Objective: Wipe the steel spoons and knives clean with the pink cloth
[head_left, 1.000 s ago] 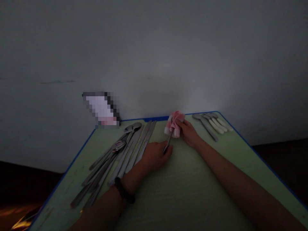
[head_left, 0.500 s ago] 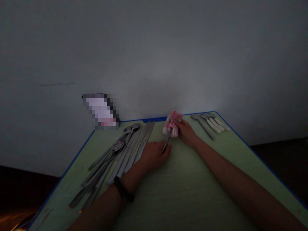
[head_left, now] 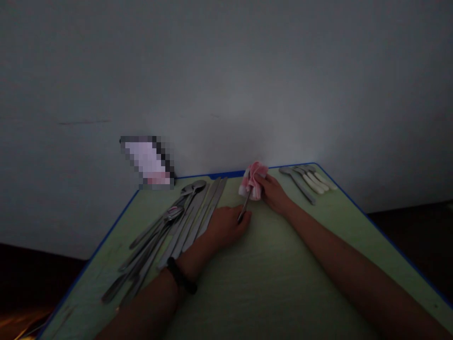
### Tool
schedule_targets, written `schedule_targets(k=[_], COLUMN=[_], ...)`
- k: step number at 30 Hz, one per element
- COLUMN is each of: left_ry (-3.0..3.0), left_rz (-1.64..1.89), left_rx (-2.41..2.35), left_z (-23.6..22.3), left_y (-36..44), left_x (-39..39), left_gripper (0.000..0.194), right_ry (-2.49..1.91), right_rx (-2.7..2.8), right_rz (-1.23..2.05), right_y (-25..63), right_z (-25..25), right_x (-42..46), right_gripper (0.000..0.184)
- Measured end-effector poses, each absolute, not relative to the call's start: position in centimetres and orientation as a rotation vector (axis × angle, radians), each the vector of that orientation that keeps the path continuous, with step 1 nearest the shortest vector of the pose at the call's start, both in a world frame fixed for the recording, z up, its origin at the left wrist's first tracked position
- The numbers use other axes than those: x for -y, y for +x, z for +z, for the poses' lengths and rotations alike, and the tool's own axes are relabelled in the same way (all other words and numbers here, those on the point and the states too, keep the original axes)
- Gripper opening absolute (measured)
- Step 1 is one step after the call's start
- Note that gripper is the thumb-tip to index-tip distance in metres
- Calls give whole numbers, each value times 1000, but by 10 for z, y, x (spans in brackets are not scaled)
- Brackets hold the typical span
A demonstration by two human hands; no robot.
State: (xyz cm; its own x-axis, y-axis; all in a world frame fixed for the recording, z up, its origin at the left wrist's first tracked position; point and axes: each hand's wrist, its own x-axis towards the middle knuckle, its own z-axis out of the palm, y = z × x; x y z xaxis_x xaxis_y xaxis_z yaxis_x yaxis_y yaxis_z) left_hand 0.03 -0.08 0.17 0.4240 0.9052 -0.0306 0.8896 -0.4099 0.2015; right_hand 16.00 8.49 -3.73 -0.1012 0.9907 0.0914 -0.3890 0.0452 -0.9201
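Observation:
My left hand [head_left: 226,226] rests on the green table [head_left: 269,283], fingers closed round the handle of a thin metal utensil [head_left: 245,208]. The utensil's far end runs up into a pink and white cloth [head_left: 252,182]. My right hand [head_left: 274,193] is closed on that cloth, bunching it round the utensil's tip near the table's far edge. A dark band sits on my left wrist [head_left: 181,277].
A pile of knives and spoons [head_left: 170,226] lies to the left of my left hand. Several spoons, some with white handles [head_left: 307,182], lie at the far right corner. The table has a blue rim [head_left: 389,241] and stands against a pale wall. The scene is dim.
Both hands have kept their grips. The view shifted slightly, and the cloth and utensil sit a little further left and up than before.

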Motion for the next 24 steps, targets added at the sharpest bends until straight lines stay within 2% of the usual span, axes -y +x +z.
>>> schedule_targets(k=[24], left_ry=[2457], left_rz=[185], left_rx=[-1561], left_z=[4], left_y=[0], left_x=[2], left_gripper=[45], right_ry=[-753], right_rx=[1013], right_rz=[1450], right_y=[160], right_z=[-31], right_x=[-81], right_gripper=[28])
